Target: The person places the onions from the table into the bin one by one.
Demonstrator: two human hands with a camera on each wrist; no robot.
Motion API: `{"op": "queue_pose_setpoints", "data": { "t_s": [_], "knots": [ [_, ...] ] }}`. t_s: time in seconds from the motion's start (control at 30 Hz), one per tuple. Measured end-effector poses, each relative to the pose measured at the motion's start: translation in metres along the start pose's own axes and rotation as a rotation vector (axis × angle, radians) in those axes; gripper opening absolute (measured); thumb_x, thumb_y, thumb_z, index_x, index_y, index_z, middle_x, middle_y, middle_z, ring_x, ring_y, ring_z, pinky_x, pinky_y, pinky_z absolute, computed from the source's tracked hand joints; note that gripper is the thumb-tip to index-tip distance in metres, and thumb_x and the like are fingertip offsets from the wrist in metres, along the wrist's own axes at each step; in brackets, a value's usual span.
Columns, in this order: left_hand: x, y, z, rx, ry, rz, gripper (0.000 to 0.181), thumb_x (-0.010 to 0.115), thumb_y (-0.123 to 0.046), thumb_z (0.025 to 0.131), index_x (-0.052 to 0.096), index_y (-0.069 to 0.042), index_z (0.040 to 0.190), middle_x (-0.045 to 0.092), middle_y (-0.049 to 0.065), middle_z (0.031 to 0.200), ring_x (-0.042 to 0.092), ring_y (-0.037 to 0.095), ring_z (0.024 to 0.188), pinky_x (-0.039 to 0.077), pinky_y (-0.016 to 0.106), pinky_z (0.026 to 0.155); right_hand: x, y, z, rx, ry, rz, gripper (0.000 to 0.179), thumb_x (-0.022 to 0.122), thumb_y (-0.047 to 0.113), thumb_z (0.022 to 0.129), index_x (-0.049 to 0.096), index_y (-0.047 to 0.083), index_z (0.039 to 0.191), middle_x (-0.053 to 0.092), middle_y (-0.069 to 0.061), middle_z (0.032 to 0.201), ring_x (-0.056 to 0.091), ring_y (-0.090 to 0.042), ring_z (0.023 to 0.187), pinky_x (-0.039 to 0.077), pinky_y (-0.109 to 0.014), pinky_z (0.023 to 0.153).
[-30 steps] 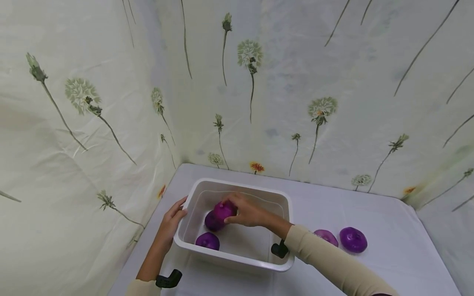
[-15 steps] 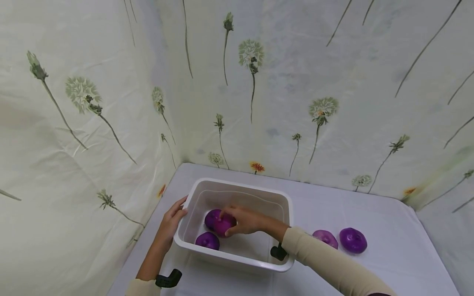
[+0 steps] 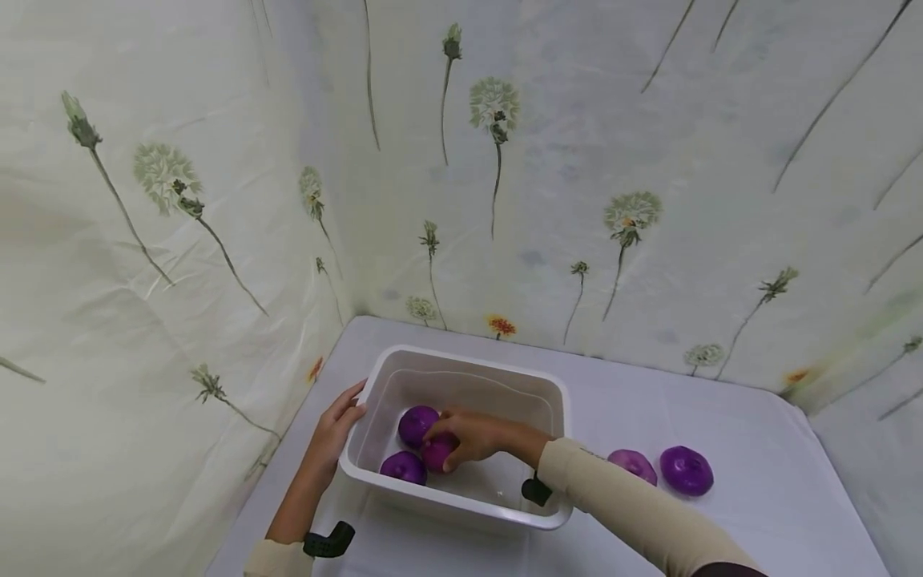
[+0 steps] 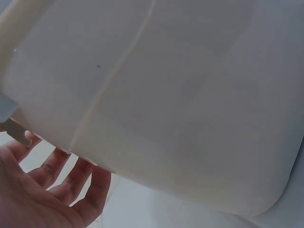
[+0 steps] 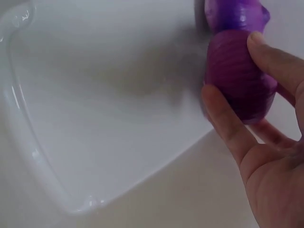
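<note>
A white plastic bin (image 3: 461,501) stands on the table. My left hand (image 3: 340,425) holds its left rim, and in the left wrist view the bent fingers (image 4: 78,180) meet the edge from outside. Inside the bin my right hand (image 3: 472,437) grips a magenta red onion (image 5: 240,76) between thumb and fingers, low over the floor. Two darker purple onions lie to its left, one farther back (image 3: 418,423) and another toward the front (image 3: 404,467). In the right wrist view a purple onion (image 5: 235,14) sits right beside the held one.
Right of the bin, a pinkish onion (image 3: 633,466) and a deep purple onion (image 3: 687,470) lie on the white tablecloth (image 3: 764,497). The right sleeve (image 3: 627,501) passes over the bin's right rim. Dandelion-patterned curtains (image 3: 548,160) enclose the table's back and sides.
My right hand has lowered the magenta onion and brought it toward the front of the bin, uncovering the rear purple onion. The left hand has stayed at the rim.
</note>
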State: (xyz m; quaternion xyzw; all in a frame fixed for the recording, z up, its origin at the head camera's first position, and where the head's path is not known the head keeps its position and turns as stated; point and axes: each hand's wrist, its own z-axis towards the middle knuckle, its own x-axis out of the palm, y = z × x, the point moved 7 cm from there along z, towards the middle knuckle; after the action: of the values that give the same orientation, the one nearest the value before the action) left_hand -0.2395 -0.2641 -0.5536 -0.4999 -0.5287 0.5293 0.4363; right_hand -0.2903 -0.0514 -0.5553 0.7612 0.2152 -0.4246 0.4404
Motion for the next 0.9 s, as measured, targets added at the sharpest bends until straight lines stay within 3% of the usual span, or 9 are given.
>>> {"op": "queue_pose_setpoints", "data": {
  "t_s": [0.2, 0.57, 0.9],
  "knots": [
    [0.003, -0.003, 0.005, 0.015, 0.022, 0.006, 0.045, 0.053, -0.023, 0.102, 0.05, -0.021, 0.148, 0.059, 0.02, 0.132, 0.061, 0.03, 0.112, 0.051, 0.035, 0.085, 0.0, -0.008, 0.001, 0.066, -0.011, 0.026, 0.051, 0.082, 0.022, 0.082, 0.064, 0.024, 0.129, 0.052, -0.005, 0.123, 0.052, -0.015, 0.109, 0.047, -0.031, 0.094],
    [0.001, 0.001, 0.001, -0.011, 0.012, -0.007, 0.044, 0.052, -0.021, 0.103, 0.05, -0.025, 0.147, 0.06, 0.017, 0.131, 0.06, 0.029, 0.114, 0.05, 0.035, 0.087, 0.013, -0.01, 0.006, 0.113, 0.035, 0.001, 0.044, 0.082, 0.023, 0.082, 0.061, 0.028, 0.121, 0.052, 0.0, 0.117, 0.05, -0.011, 0.105, 0.047, -0.029, 0.092],
    [0.0, -0.001, 0.0, 0.01, 0.003, 0.003, 0.045, 0.052, -0.022, 0.103, 0.049, -0.02, 0.148, 0.06, 0.019, 0.13, 0.062, 0.027, 0.111, 0.053, 0.036, 0.084, 0.023, -0.006, 0.01, 0.131, 0.064, 0.071, 0.047, 0.082, 0.017, 0.082, 0.054, 0.026, 0.119, 0.045, -0.002, 0.12, 0.051, -0.013, 0.107, 0.046, -0.03, 0.095]
  ]
}}
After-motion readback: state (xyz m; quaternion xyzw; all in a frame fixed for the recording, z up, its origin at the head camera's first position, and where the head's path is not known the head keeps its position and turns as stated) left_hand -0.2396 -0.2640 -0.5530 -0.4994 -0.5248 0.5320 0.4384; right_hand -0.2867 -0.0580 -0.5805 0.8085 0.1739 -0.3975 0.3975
